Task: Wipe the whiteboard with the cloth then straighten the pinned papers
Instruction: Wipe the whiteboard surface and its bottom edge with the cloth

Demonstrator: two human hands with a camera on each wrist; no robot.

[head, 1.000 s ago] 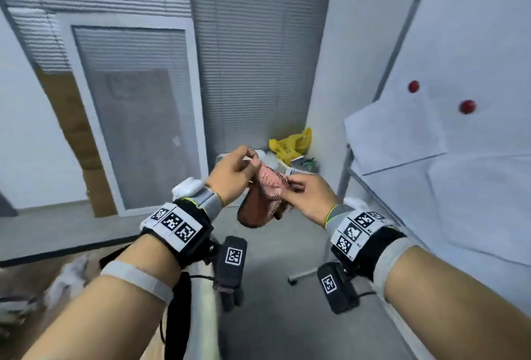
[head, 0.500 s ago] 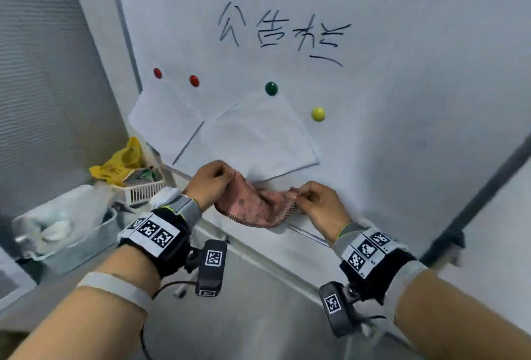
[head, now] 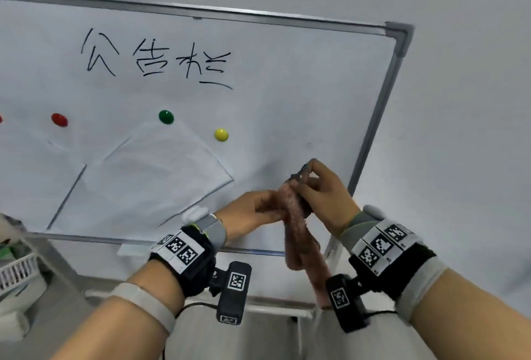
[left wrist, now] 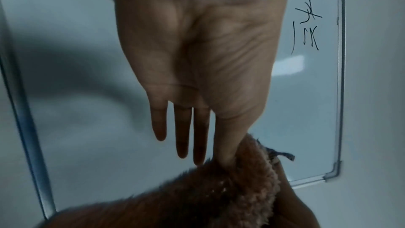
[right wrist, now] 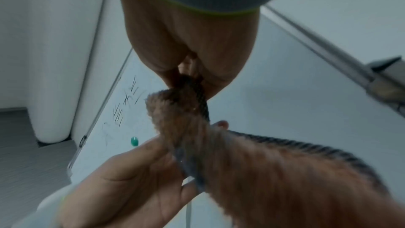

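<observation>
A whiteboard (head: 287,101) with black writing (head: 155,61) fills the head view. Two tilted white papers (head: 155,181) (head: 28,181) hang on it under a green magnet (head: 166,117), a yellow magnet (head: 221,135) and a red magnet (head: 59,120). In front of the board's lower right part both hands hold a pinkish-brown fluffy cloth (head: 298,233). My right hand (head: 311,180) pinches its dark stitched top corner. My left hand (head: 274,211) pinches the cloth (left wrist: 241,188) lower down with thumb and forefinger, its other fingers straight. The rest of the cloth (right wrist: 285,171) hangs down.
The board's grey metal frame (head: 373,135) runs down just right of my hands, with bare white wall (head: 465,129) beyond. A white slatted basket (head: 17,270) stands at the lower left. The board's lower rail (head: 86,239) passes below the papers.
The view has swung from the blinds and door round to face the whiteboard. Both hands carried the cloth to the right, and the right hand has lifted its corner so the cloth hangs.
</observation>
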